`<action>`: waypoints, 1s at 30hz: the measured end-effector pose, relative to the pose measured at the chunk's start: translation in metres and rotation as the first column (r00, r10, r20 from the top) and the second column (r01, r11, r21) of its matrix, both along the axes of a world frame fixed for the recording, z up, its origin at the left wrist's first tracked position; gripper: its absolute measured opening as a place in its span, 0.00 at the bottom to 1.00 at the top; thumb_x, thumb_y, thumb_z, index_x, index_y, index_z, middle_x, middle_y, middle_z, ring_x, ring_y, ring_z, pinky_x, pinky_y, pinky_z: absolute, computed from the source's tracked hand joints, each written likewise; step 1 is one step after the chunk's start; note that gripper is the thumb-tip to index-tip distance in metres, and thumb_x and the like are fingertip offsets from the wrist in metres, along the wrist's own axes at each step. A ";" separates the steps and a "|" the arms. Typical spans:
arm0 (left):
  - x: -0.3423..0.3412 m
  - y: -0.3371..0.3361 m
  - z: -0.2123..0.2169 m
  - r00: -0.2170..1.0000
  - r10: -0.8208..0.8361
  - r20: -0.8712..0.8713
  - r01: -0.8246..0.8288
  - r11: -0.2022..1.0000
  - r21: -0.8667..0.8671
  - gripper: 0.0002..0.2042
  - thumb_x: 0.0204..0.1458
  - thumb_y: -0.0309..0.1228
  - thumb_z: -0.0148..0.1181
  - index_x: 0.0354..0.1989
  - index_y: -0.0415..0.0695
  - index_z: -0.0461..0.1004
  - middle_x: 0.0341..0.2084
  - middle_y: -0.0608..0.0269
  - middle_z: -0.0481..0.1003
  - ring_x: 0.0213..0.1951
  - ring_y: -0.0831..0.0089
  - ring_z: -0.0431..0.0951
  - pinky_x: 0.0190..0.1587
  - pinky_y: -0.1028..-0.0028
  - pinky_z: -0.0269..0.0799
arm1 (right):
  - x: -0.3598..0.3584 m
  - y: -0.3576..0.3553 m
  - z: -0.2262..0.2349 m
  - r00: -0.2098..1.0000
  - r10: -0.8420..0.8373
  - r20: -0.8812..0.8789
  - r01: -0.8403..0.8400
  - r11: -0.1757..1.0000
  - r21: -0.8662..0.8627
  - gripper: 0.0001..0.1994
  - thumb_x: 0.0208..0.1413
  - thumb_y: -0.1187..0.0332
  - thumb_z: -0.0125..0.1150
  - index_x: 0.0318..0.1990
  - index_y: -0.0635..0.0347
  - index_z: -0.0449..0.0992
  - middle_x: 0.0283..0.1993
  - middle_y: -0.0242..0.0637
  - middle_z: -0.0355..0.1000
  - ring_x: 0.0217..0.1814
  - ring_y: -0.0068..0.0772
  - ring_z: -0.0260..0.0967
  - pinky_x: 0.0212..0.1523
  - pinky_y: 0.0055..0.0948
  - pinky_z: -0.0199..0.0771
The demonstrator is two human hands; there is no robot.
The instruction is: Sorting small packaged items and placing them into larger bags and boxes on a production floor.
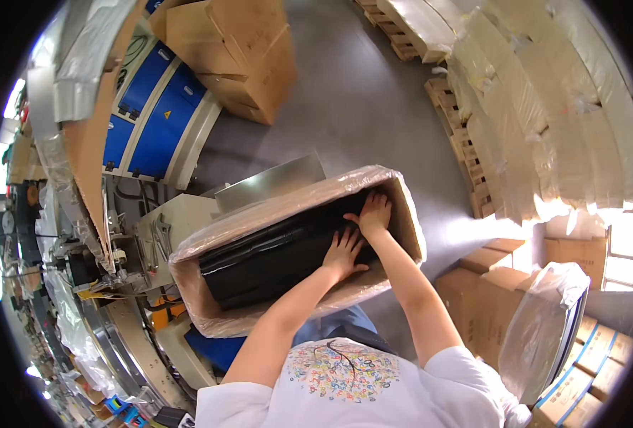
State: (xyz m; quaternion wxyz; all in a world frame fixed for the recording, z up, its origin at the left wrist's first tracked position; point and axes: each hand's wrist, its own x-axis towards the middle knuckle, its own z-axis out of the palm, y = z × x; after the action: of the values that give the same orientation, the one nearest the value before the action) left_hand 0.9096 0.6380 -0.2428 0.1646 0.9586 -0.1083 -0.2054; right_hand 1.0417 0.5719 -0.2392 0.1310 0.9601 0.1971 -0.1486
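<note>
**Carton with black stack, both hands inside**

Your open cardboard carton (402,214), lined with clear film, lies in front of you holding a stack of black sheets (273,260). Brown boxes (238,50) stand beyond it, wrapped pallets (544,128) to your right. Your left hand (343,251) presses flat on the stack, fingers spread. Your right hand (375,214) rests at the stack's far end, fingers loosely spread, gripping nothing.
</note>
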 end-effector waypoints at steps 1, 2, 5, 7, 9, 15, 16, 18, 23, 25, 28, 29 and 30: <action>-0.002 0.000 -0.009 0.998 -0.042 -0.039 0.045 0.996 0.078 0.41 0.46 0.62 0.44 0.64 0.48 0.48 0.64 0.54 0.44 0.65 0.53 0.40 0.63 0.50 0.35 | 0.000 0.003 -0.001 1.000 0.014 -0.011 -0.014 1.000 0.001 0.54 0.33 0.26 0.45 0.59 0.67 0.55 0.59 0.46 0.58 0.57 0.41 0.56 0.54 0.37 0.56; -0.007 0.000 -0.017 0.999 -0.035 0.007 0.035 0.997 0.065 0.42 0.45 0.62 0.45 0.65 0.49 0.47 0.65 0.55 0.43 0.66 0.53 0.38 0.63 0.48 0.33 | -0.001 0.002 -0.008 0.999 0.013 0.051 -0.014 1.000 0.021 0.54 0.30 0.27 0.49 0.57 0.67 0.57 0.54 0.45 0.62 0.54 0.41 0.57 0.53 0.37 0.58; -0.021 0.007 -0.032 0.996 -0.062 0.066 0.058 0.996 0.067 0.43 0.43 0.61 0.49 0.64 0.49 0.48 0.66 0.58 0.41 0.67 0.56 0.35 0.64 0.52 0.32 | 0.001 -0.001 -0.022 0.993 -0.080 -0.082 0.098 0.962 0.254 0.55 0.24 0.34 0.63 0.56 0.70 0.56 0.52 0.54 0.59 0.54 0.52 0.58 0.54 0.43 0.60; -0.026 0.010 -0.029 0.995 -0.077 0.057 0.070 0.991 0.112 0.43 0.42 0.60 0.50 0.64 0.47 0.47 0.66 0.58 0.41 0.67 0.58 0.35 0.65 0.55 0.33 | 0.006 -0.007 -0.035 0.994 -0.073 -0.076 0.085 0.982 0.168 0.58 0.22 0.31 0.61 0.58 0.68 0.55 0.57 0.52 0.58 0.59 0.47 0.57 0.57 0.37 0.59; -0.035 0.012 -0.035 0.997 -0.055 0.045 0.051 0.994 0.093 0.44 0.42 0.59 0.51 0.64 0.46 0.47 0.66 0.57 0.41 0.67 0.59 0.36 0.65 0.57 0.33 | 0.006 -0.009 -0.033 0.993 -0.042 -0.109 0.055 0.992 0.116 0.57 0.24 0.29 0.59 0.57 0.70 0.56 0.55 0.52 0.61 0.58 0.46 0.58 0.56 0.36 0.60; -0.043 0.005 -0.034 0.997 -0.015 0.077 0.016 1.000 -0.010 0.45 0.40 0.52 0.59 0.65 0.46 0.46 0.66 0.56 0.39 0.67 0.60 0.36 0.65 0.59 0.35 | -0.008 -0.004 -0.029 0.934 -0.278 -0.223 0.283 0.959 -0.008 0.52 0.33 0.41 0.64 0.62 0.64 0.48 0.62 0.50 0.51 0.65 0.51 0.47 0.61 0.50 0.50; -0.041 0.005 -0.031 0.999 -0.016 0.040 0.017 1.000 -0.016 0.45 0.40 0.51 0.59 0.64 0.45 0.46 0.66 0.55 0.39 0.67 0.59 0.36 0.65 0.59 0.36 | -0.010 0.001 -0.030 0.930 -0.302 -0.210 0.299 0.953 -0.046 0.52 0.33 0.41 0.65 0.62 0.63 0.48 0.63 0.50 0.50 0.64 0.51 0.47 0.60 0.52 0.51; -0.039 0.004 -0.025 1.000 0.005 0.020 -0.005 1.000 -0.018 0.46 0.40 0.50 0.60 0.65 0.42 0.43 0.66 0.57 0.39 0.67 0.61 0.37 0.65 0.60 0.36 | -0.008 0.004 -0.038 0.935 -0.305 -0.181 0.294 0.952 -0.087 0.52 0.32 0.41 0.65 0.61 0.63 0.48 0.62 0.49 0.50 0.64 0.51 0.47 0.59 0.52 0.52; -0.037 0.006 -0.030 0.999 0.015 0.042 -0.014 1.000 -0.014 0.48 0.40 0.49 0.60 0.65 0.41 0.40 0.66 0.58 0.38 0.67 0.63 0.36 0.65 0.61 0.36 | -0.006 0.004 -0.017 0.962 -0.209 -0.177 0.199 0.977 -0.074 0.50 0.33 0.40 0.63 0.60 0.64 0.51 0.61 0.47 0.52 0.63 0.52 0.48 0.58 0.52 0.53; -0.038 0.008 -0.033 1.000 -0.005 0.027 0.005 1.000 0.001 0.48 0.39 0.49 0.61 0.65 0.41 0.40 0.66 0.58 0.38 0.67 0.63 0.35 0.65 0.61 0.35 | -0.012 0.005 -0.014 0.986 -0.105 -0.128 0.096 0.992 -0.077 0.48 0.34 0.39 0.59 0.59 0.64 0.54 0.61 0.47 0.53 0.63 0.52 0.48 0.57 0.53 0.53; -0.036 0.007 -0.035 0.998 -0.017 0.060 0.016 1.000 0.023 0.48 0.39 0.48 0.61 0.65 0.41 0.39 0.66 0.58 0.37 0.67 0.63 0.35 0.66 0.61 0.35 | -0.010 0.006 -0.011 0.989 -0.076 -0.126 0.069 0.996 -0.064 0.43 0.38 0.40 0.55 0.57 0.65 0.58 0.60 0.48 0.53 0.63 0.52 0.47 0.57 0.54 0.53; -0.037 0.008 -0.034 0.998 -0.015 0.062 0.014 1.000 0.020 0.48 0.39 0.48 0.61 0.65 0.41 0.39 0.66 0.58 0.37 0.67 0.63 0.35 0.66 0.61 0.35 | -0.011 0.007 -0.009 0.987 -0.077 -0.143 0.068 0.996 -0.065 0.42 0.39 0.42 0.54 0.57 0.65 0.58 0.60 0.48 0.53 0.63 0.53 0.48 0.57 0.55 0.53; -0.037 0.010 -0.034 0.999 -0.015 0.048 0.015 1.000 0.006 0.48 0.39 0.47 0.61 0.65 0.41 0.39 0.66 0.58 0.38 0.67 0.64 0.35 0.66 0.61 0.34 | -0.011 0.006 -0.014 0.987 -0.076 -0.141 0.067 0.996 -0.066 0.42 0.39 0.42 0.54 0.57 0.65 0.58 0.60 0.48 0.53 0.63 0.53 0.48 0.57 0.55 0.53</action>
State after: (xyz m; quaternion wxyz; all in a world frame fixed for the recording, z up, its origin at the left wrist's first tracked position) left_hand 0.8727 0.6479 -0.2764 0.1577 0.9629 -0.1186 -0.1838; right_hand 1.0302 0.5781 -0.2534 0.1402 0.9489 0.1669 -0.2279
